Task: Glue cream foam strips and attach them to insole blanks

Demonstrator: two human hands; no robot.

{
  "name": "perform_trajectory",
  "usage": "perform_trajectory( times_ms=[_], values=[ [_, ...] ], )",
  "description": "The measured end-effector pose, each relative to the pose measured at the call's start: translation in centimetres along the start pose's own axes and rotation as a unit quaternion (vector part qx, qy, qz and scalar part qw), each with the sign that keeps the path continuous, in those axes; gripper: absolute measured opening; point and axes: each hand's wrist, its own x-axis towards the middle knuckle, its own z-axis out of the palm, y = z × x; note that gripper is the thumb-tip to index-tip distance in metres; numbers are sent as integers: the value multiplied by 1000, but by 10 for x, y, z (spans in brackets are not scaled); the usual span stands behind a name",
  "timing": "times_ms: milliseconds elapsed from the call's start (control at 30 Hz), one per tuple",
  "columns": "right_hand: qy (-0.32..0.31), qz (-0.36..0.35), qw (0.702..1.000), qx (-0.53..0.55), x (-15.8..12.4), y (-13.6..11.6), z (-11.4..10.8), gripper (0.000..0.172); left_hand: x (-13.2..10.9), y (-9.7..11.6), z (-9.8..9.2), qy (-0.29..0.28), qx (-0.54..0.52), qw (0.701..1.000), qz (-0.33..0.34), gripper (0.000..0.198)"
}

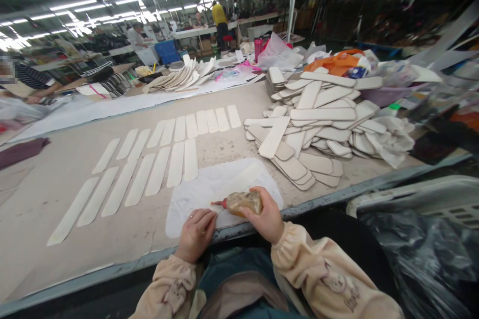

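Note:
My right hand [267, 214] is closed around a squeeze bottle [245, 203] with a red nozzle, brown and stained like a glue bottle. The bottle lies tilted sideways, its tip pointing left. My left hand [197, 232] rests at the table's near edge with its fingers curled together just left of the nozzle; whatever they may hold is hidden. Under both hands lies a white sheet [179, 209] with rounded corners. A pale strip [243, 175] lies on that sheet, beyond the bottle. Two rows of cream rounded strips [140, 179] are laid out to the left.
A loose heap of grey-edged strips [324, 114] covers the table's right side, with a crumpled white cloth [391, 137] beside it. A white plastic basket [422, 192] stands at the lower right. More stacked pieces [179, 77] lie across the table. Other people work farther back.

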Motion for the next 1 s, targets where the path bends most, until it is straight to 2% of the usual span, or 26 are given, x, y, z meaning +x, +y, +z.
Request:
perform_trajectory(
  times_ms=[167,400,533,833,1000],
  values=[
    [0,-10,1000,-25,-2,-2,0,43,1,1,-2,-4,1,1000,2,14],
    [-3,1,999,-40,-12,3,-14,45,1,0,-1,-5,0,1000,6,14],
    [7,10,998,-55,-8,5,-25,44,1,-2,0,-4,14,1000,14,12],
    [147,32,980,-129,19,27,-68,44,5,-3,1,10,24,999,38,9],
    [208,14,963,-169,35,38,-79,44,6,-3,0,17,27,998,45,9]
  ],
)
